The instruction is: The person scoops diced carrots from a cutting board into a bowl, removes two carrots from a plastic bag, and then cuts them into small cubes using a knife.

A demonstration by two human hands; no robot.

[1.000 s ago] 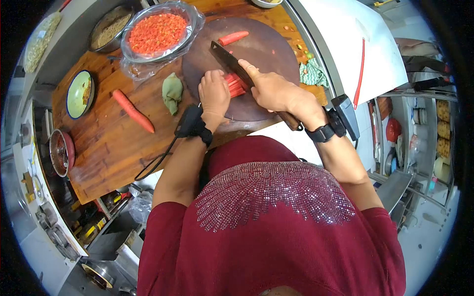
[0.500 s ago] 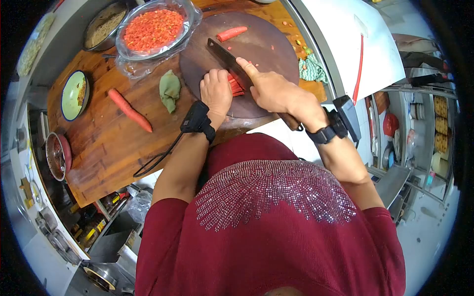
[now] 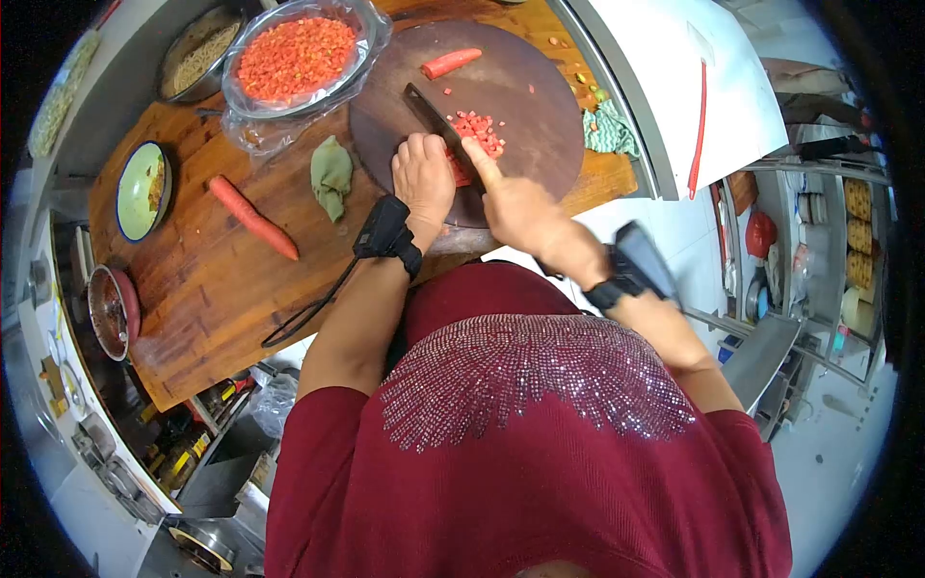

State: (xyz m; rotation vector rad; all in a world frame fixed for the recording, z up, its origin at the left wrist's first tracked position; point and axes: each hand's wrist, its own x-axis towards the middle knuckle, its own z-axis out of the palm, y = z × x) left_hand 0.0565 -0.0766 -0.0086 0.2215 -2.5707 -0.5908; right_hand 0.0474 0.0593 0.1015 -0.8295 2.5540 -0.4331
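My right hand (image 3: 520, 214) is closed round the handle of a dark-bladed kitchen knife (image 3: 431, 109), its index finger stretched along the blade. Curled fingers of my left hand (image 3: 422, 176) hold a bundle of carrot sticks (image 3: 462, 173) against the round cutting board (image 3: 540, 106), close beside the blade. Most of the sticks are hidden by the hand and knife. Small diced carrot (image 3: 482, 131) lies on the far side of the blade. Farther up the board rests a carrot piece (image 3: 451, 64).
A plastic-lined bowl (image 3: 371, 58) full of diced carrot stands past the board's left. A whole carrot (image 3: 252, 217), a green cloth (image 3: 331, 178), an enamel bowl (image 3: 129, 207) and a red bowl (image 3: 129, 299) are on the wooden table (image 3: 207, 318). A striped cloth (image 3: 607, 130) lies right.
A pile of diced carrot now shows beside the blade, and the sticks are shorter. My right hand and the knife have shifted slightly; my left hand stays nearly in place.
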